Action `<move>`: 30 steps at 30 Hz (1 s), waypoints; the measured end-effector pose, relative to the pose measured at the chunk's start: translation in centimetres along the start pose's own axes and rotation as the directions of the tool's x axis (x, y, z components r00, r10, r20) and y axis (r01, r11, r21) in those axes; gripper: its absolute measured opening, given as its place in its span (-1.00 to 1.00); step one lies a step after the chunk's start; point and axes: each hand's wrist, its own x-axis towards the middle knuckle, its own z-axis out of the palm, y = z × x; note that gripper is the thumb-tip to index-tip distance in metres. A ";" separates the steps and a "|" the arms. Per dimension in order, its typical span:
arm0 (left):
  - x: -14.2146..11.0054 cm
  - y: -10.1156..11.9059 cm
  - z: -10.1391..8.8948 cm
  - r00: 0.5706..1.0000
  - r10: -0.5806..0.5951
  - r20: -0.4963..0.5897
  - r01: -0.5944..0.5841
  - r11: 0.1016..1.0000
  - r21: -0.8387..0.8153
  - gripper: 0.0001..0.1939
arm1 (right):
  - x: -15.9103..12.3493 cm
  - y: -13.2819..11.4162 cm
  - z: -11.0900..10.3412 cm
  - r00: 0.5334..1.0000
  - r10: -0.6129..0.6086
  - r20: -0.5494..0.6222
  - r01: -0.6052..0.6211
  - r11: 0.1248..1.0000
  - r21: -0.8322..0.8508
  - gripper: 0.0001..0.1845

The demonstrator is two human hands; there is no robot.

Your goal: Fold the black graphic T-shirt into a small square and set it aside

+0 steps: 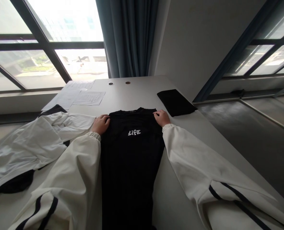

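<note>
A black T-shirt (132, 153) lies lengthwise before me on the white table, its collar at the far end and white lettering on its chest. Its sides look folded in, so it forms a long narrow strip. My left hand (101, 124) is closed on its upper left edge at the shoulder, fingers curled. At the opposite shoulder, my right hand (162, 118) pinches the upper right edge between thumb and fingers. Beside my left arm a loose white garment (34, 140) with black parts is spread in creases.
A folded black cloth (177, 102) rests near the table's right edge. Sheets of paper (89, 97) lie at the far left. Two round cable holes, one a dark-rimmed grommet (110, 84), sit at the table's back. Behind are a blue curtain (130, 38) and windows.
</note>
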 end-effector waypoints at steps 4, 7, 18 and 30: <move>0.2 -0.1 0.0 1.000 -0.009 -0.002 0.009 1.000 -0.023 -0.58 | 0.1 0.3 -0.1 1.000 -0.011 -0.012 0.011 0.999 0.031 -0.56; 0.4 -0.2 0.1 1.000 -0.025 0.012 0.025 1.000 0.008 -0.54 | 0.5 0.3 -0.1 0.999 -0.042 0.033 0.041 0.999 0.002 -0.54; 4.4 -0.6 1.5 1.000 0.002 0.016 -0.003 0.998 0.056 -0.51 | 2.4 0.8 0.0 0.986 -0.042 0.161 0.050 0.998 -0.046 -0.45; 1.0 -0.6 -0.6 0.988 -0.060 -0.140 0.036 0.985 -0.171 -0.48 | -0.4 1.2 -1.0 0.999 -0.031 -0.039 0.035 0.994 0.103 -0.57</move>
